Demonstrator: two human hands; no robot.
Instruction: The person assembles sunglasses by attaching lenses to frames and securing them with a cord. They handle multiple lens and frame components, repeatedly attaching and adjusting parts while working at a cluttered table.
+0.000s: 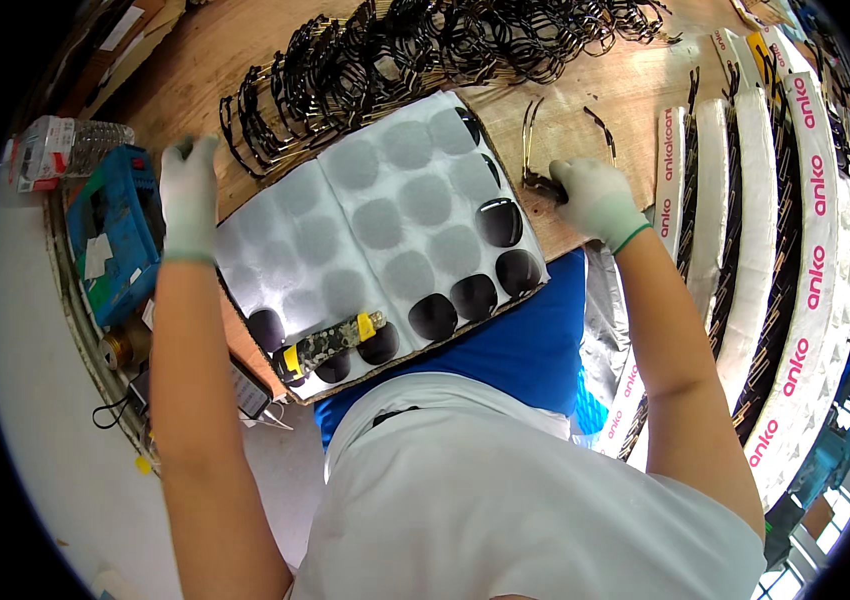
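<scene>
Nearest to me is the white shirt, then a blue cloth (535, 340) under the lens tray (345, 230), a grey-white cardboard sheet with round hollows, dark lenses (475, 295) sitting along its near and right edges, and a small camouflage-patterned tool with yellow ends (330, 345) lying across its near corner. My right hand (595, 200), in a white glove, is closed on a glasses frame (543, 165) just past the tray's right edge, fingers pinched at the front of the frame while the temples point away across the wooden bench (585, 90). My left hand (188, 185), also gloved, rests at the tray's far left side; I cannot tell whether it is gripping the edge or just lying flat, the glove hides the fingers. To do this step well I would keep the frame pinned low on the wood, hold it by the rim rather than the thin temples, and keep the tray steady with the left. To the right, long white strips with pink lettering (805, 200) curve in rows with dark frames tucked between them. At left sit a blue box (115, 240) and a clear plastic bottle (75, 140). Farthest off, a heap of black frames (445, 45) runs along the bench's back.
</scene>
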